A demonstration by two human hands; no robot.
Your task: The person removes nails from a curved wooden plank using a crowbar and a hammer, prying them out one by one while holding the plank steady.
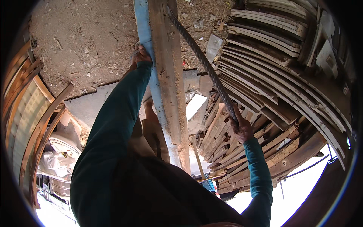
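A long wooden beam (165, 72) runs from the top edge down the middle, with a blue-painted board (145, 26) along its left side. My left hand (141, 56) is closed on the blue board's left edge; some of its fingers are hidden. In my right hand (241, 128) is the lower end of a ribbed steel bar (206, 62), fingers wrapped round it. The bar slants up to the left, and its far tip (171, 12) meets the beam's right side near the top. Whether the tip is wedged into the wood I cannot tell.
Stacked weathered boards (261, 72) fill the right side, with a pile of short wood strips (227, 142) below them. Wooden frames (28, 102) lean at the left beside a round pale container (62, 151). Dirt ground (90, 45) with scattered chips lies ahead.
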